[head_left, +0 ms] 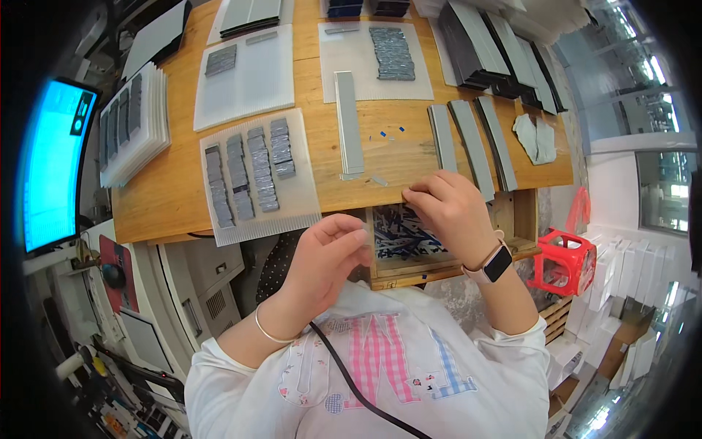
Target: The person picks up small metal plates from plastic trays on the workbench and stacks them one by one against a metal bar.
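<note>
My left hand hovers just off the table's front edge, fingers curled toward the thumb; anything in it is hidden or too small to make out. At the edge, above the open drawer, my right hand is closed in a pinch; what lies between its fingertips does not show. Dark blue and whitish scraps fill the drawer's left part. Beyond the hands lies a stack of long grey strips. Beside it are small blue bits and a small pale piece.
A ribbed white sheet at left carries several rows of small grey pieces. More sheets lie farther back. Long grey strips and a white cloth lie at right. A red stool stands beyond the drawer.
</note>
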Tool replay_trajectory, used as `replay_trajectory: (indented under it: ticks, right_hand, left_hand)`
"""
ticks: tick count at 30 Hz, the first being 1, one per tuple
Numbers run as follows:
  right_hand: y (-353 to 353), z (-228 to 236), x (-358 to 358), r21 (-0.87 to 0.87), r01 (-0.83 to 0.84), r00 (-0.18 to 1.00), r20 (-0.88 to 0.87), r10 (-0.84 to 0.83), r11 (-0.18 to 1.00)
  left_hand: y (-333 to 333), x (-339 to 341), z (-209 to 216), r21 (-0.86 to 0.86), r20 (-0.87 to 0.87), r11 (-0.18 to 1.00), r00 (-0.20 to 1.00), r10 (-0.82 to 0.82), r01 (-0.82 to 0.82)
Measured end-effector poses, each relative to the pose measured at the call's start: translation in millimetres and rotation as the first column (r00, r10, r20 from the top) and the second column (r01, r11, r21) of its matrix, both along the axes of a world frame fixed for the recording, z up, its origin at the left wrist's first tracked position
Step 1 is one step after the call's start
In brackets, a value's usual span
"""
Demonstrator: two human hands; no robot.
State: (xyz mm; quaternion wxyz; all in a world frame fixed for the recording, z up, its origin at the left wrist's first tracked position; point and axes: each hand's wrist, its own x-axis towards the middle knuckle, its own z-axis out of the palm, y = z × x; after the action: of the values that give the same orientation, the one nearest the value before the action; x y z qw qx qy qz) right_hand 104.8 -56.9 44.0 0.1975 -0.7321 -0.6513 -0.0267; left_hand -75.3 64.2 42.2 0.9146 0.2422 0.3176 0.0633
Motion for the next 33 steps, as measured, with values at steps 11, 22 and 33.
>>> replay_trajectory:
  ticks: [11,22,33]
  right_hand:
    - [4,27,-13,0.015,0.026,0.896,-0.444,-0.016,1.0]
    - [10,42,-8,-0.207,-0.146,0.742,-0.67,-0.032,0.967]
    - [9,31,-6,-0.229,-0.262,0.602,-0.798,-0.026,0.938]
  left_hand:
    - [-2,14,-10,0.115,0.014,0.988,0.994,-0.107,0.105]
    - [3,16,-8,0.446,-0.029,0.857,0.961,-0.276,0.259]
    - [3,14,-7,0.394,0.086,0.874,0.935,-0.344,0.285]
